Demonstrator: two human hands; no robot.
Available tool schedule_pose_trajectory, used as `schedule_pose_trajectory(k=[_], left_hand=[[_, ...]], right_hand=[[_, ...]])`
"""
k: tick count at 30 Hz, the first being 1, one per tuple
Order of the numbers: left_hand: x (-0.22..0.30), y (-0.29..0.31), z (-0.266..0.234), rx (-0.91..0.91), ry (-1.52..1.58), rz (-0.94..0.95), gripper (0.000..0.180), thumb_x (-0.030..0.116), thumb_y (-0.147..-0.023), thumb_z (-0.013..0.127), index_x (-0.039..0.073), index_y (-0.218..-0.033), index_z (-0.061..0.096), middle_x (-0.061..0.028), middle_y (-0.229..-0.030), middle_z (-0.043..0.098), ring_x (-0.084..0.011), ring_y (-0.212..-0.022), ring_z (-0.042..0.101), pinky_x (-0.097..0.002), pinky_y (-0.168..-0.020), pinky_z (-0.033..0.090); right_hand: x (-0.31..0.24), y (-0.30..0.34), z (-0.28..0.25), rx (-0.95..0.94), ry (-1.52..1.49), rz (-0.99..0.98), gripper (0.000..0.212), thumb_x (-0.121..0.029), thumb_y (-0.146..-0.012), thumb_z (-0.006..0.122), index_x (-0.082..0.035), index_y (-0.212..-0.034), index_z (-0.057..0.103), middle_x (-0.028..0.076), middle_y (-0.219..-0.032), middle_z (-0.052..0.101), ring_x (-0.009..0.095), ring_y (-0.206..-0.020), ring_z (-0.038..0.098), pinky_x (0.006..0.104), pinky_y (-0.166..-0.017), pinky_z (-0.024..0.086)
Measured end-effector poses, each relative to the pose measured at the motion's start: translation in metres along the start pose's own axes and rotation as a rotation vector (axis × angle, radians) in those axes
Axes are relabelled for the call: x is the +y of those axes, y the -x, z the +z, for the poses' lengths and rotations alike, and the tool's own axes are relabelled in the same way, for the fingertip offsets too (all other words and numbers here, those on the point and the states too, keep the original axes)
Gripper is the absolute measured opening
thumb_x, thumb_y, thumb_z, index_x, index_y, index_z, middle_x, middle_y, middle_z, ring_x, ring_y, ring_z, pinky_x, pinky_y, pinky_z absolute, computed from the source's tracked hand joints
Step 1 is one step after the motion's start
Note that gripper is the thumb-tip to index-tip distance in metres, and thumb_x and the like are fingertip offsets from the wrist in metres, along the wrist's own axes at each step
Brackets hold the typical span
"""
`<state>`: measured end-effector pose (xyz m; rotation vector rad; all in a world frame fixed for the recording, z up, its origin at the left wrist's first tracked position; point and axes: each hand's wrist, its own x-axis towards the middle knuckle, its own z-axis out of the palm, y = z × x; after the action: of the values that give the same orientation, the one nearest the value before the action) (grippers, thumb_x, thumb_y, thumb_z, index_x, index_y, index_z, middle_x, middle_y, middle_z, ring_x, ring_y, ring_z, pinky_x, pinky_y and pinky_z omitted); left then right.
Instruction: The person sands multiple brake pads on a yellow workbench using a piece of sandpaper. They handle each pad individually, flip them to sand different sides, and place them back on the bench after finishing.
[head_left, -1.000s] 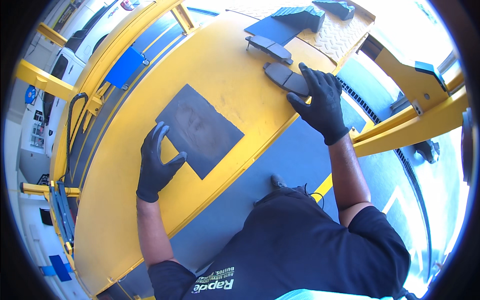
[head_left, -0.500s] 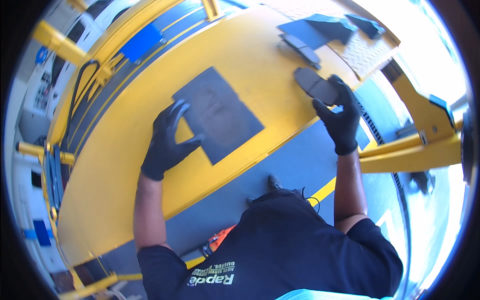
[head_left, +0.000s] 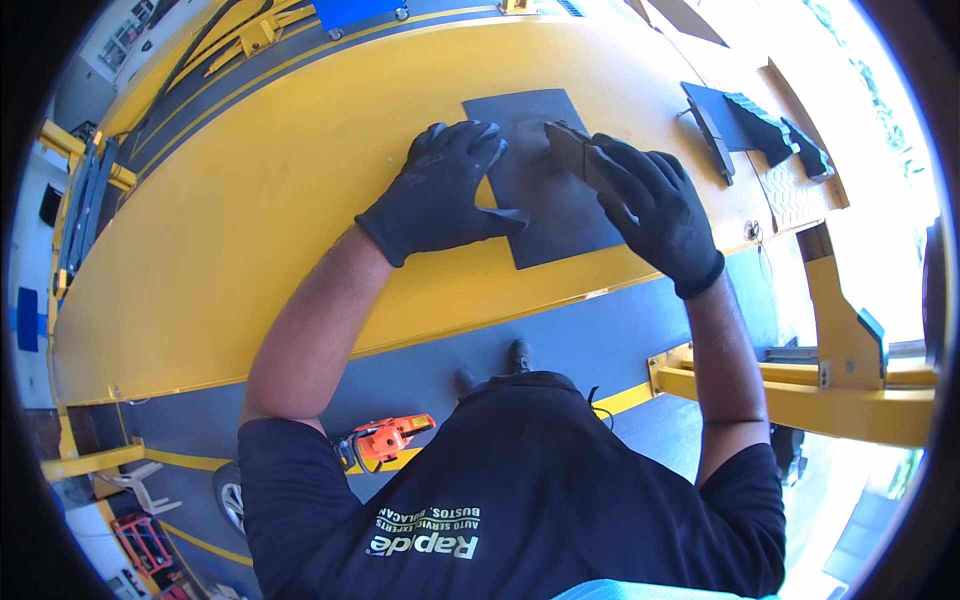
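My right hand [head_left: 665,215], in a dark glove, grips a dark brake pad [head_left: 570,152] between thumb and fingers. The pad is tilted over a dark grey sheet, perhaps sandpaper [head_left: 550,225], with a smudged patch in its middle; I cannot tell whether they touch. My left hand [head_left: 445,190], gloved too, is open at the sheet's left edge, thumb and fingers apart, holding nothing. The sheet lies on a broad yellow metal surface [head_left: 270,200]. To the right, another brake pad [head_left: 712,145] rests beside a dark sheet [head_left: 728,108].
Folded dark pieces [head_left: 762,128] lie at the far right, near a raised edge. A yellow steel arm [head_left: 845,310] stands beyond my right forearm. An orange tool [head_left: 390,438] is on the floor left of my body. A blue cart [head_left: 355,12] stands past the far edge.
My right hand has brought the brake pad from the right side to over the dark sheet. My left hand stays open by the sheet's left edge. The view has shifted.
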<state>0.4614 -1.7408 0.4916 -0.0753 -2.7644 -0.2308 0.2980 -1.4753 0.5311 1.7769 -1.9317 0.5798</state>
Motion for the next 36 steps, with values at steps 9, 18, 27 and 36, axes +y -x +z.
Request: schedule_pose_trajectory(k=[9,18,27,36], left_hand=[[0.0,0.0,0.0,-0.1,0.025,-0.083,0.107,0.077,-0.087,0.071,-0.001,-0.157,0.048,-0.0244,-0.161,0.048,-0.0389,-0.154,0.04,-0.0543,-0.129,0.024],[-0.001,0.002,0.0,-0.092,0.042,-0.088,0.106,0.074,-0.087,0.072,-0.003,-0.157,0.047,-0.0257,-0.16,0.049,-0.0398,-0.154,0.041,-0.0543,-0.129,0.025],[0.001,-0.001,-0.006,-0.124,0.056,-0.083,0.108,0.076,-0.086,0.072,-0.003,-0.156,0.048,-0.0261,-0.159,0.05,-0.0408,-0.152,0.043,-0.0564,-0.128,0.025],[-0.001,0.0,-0.001,-0.092,0.024,-0.08,0.108,0.074,-0.085,0.073,-0.004,-0.155,0.049,-0.0255,-0.158,0.052,-0.0403,-0.151,0.043,-0.056,-0.128,0.026]], right_hand=[[-0.009,-0.033,-0.01,-0.389,0.445,-0.422,0.042,-0.011,-0.09,0.075,-0.013,-0.131,0.072,0.005,-0.131,0.069,0.021,-0.101,0.067,0.0347,-0.081,0.054],[-0.016,-0.067,-0.008,-0.459,0.434,-0.858,0.033,-0.012,-0.088,0.077,-0.018,-0.12,0.069,0.002,-0.132,0.069,0.023,-0.102,0.071,0.0337,-0.08,0.06],[-0.015,-0.061,-0.004,-0.608,0.338,-0.732,0.036,-0.015,-0.093,0.079,-0.014,-0.127,0.073,0.008,-0.122,0.07,0.02,-0.104,0.068,0.0302,-0.077,0.058],[-0.021,-0.072,-0.008,-0.573,0.357,-0.911,0.045,-0.011,-0.092,0.074,-0.008,-0.136,0.068,0.011,-0.116,0.068,0.025,-0.098,0.071,0.033,-0.076,0.061]])
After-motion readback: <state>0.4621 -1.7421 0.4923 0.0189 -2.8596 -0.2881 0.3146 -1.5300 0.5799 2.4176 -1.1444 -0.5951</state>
